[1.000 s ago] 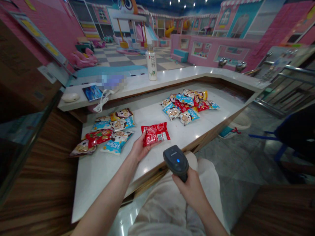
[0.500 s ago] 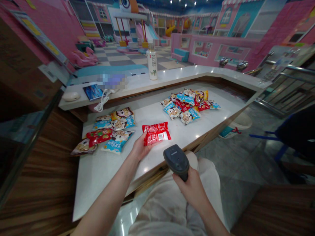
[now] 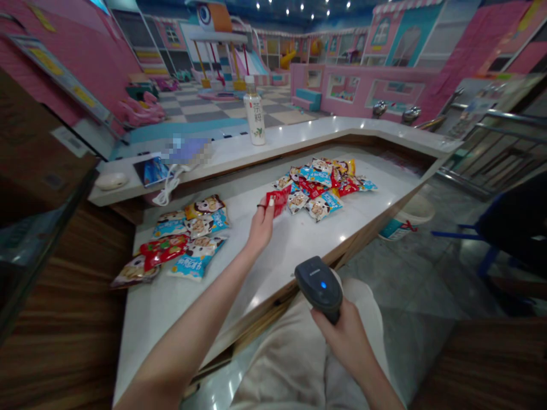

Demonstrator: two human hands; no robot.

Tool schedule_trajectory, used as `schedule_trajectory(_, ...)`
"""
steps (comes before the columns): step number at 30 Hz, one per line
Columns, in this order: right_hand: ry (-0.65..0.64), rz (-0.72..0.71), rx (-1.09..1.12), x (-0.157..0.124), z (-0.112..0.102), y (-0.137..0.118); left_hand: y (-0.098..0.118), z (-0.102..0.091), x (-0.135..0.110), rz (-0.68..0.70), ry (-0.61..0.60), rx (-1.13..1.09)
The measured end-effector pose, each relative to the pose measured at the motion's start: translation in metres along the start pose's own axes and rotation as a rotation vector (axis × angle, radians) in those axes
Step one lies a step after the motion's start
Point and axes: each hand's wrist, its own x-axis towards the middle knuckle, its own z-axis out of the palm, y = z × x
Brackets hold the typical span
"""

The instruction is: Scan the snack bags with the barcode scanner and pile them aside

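Note:
My left hand is closed on a red snack packet, held over the white counter at the near-left edge of a pile of snack packets. In my right hand is a dark barcode scanner, a blue light glowing on its top. The scanner is near the counter's front edge, above my lap. A second group of packets, blue, red, yellow and brown, lies on the left part of the counter.
A raised white ledge runs behind the counter and carries a tea bottle, a phone, a white cable and a pale rounded object. A bucket stands on the floor at right, near a blue-legged chair.
My left hand has carried the red packet away from me and to the right, up to the pile. The scanner's blue light has come on; my right hand has shifted slightly.

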Motion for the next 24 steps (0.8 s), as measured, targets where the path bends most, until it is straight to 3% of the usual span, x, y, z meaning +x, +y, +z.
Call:
schedule_trajectory(2, 0.011, 0.009, -0.006, 0.001, -0.004, -0.001, -0.002, 0.024, 0.031, 0.228, -0.034, 0.226)
schedule_trajectory(4, 0.028, 0.02, -0.012, 0.001, -0.009, -0.001, -0.01, 0.049, 0.058, 0.308, -0.097, 0.421)
schedule_trajectory(7, 0.051, 0.035, -0.016, 0.001, -0.013, 0.0, -0.03, 0.077, 0.083, 0.228, -0.296, 0.675)
schedule_trajectory(9, 0.064, 0.039, -0.015, 0.001, -0.015, 0.0, -0.042, 0.084, 0.089, 0.197, -0.393, 0.758)
schedule_trajectory(12, 0.061, 0.033, -0.009, 0.001, -0.015, 0.0, -0.046, 0.078, 0.087, 0.256, -0.39, 0.78)
schedule_trajectory(15, 0.04, 0.023, 0.005, 0.001, -0.012, -0.002, -0.036, 0.051, 0.073, 0.331, -0.354, 0.803)
schedule_trajectory(19, -0.013, -0.028, 0.023, 0.0, -0.005, -0.006, -0.02, -0.015, 0.043, 0.369, -0.382, 0.977)
schedule_trajectory(21, -0.036, -0.027, 0.022, 0.0, -0.001, -0.008, -0.017, -0.057, 0.029, 0.3, -0.337, 1.129)
schedule_trajectory(24, -0.065, -0.021, 0.042, -0.002, 0.005, -0.011, -0.019, -0.118, 0.018, 0.07, -0.185, 1.369)
